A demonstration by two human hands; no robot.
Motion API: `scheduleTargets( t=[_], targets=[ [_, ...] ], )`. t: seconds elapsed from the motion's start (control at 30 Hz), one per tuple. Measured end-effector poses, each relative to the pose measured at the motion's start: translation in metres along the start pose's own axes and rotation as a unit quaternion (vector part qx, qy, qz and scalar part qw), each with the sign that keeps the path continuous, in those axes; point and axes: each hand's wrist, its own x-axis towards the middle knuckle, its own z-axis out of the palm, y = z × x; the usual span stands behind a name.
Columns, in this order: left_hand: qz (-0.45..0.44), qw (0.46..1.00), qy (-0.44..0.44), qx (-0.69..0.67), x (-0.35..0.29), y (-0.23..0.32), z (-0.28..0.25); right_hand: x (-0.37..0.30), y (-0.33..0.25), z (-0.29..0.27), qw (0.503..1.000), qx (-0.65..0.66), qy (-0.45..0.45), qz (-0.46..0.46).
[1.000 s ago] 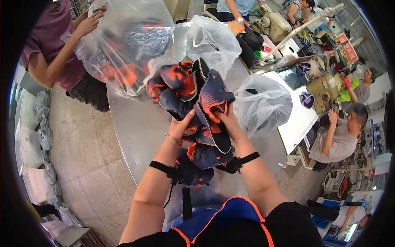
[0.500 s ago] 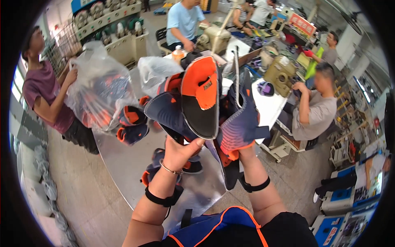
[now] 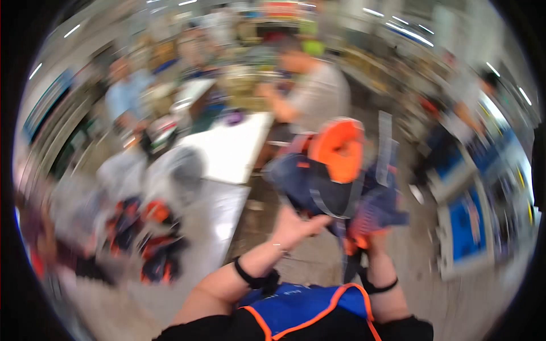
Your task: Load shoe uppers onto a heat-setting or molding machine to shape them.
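I hold a bunch of shoe uppers up in front of me, navy with orange linings; the whole picture is smeared by motion. My left hand (image 3: 297,228) grips the left side of the bunch from below, thumb pointing right. Above it are a navy shoe upper (image 3: 287,176) and an orange and black inner piece (image 3: 338,150). My right hand (image 3: 376,241) is under another navy upper (image 3: 384,204) with an orange lower edge; its fingers are mostly hidden behind the uppers. Dark strap-like parts hang between my wrists.
More navy and orange uppers (image 3: 162,256) lie on the metal table (image 3: 213,250) at left, beside clear plastic bags (image 3: 176,170). A white table (image 3: 230,150) stands beyond. A seated person (image 3: 318,91) works there. Blue and white machines (image 3: 463,210) stand at right, near another person (image 3: 449,131).
The view has swung right, so the metal table and bags now sit farther left. Both hands still hold the uppers, now over the floor right of the table.
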Motion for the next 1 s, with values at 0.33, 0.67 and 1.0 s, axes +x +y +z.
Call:
scheduleTargets(
  t=[0.33, 0.67, 1.0],
  targets=[
    [-0.092, 0.963, -0.254, -0.021, 0.04, -0.074, 0.265, -0.152, -0.152, -0.239, 0.954, -0.083, 0.28, -0.072],
    [-0.15, 0.895, -0.419, -0.007, 0.128, -0.148, 0.534, -0.191, -0.2, -0.445, 0.857, -0.15, 0.489, -0.072],
    [-0.115, 0.792, -0.599, 0.009, 0.19, -0.188, 0.875, -0.2, -0.301, -0.677, 0.701, -0.254, 0.663, -0.066]
  ],
)
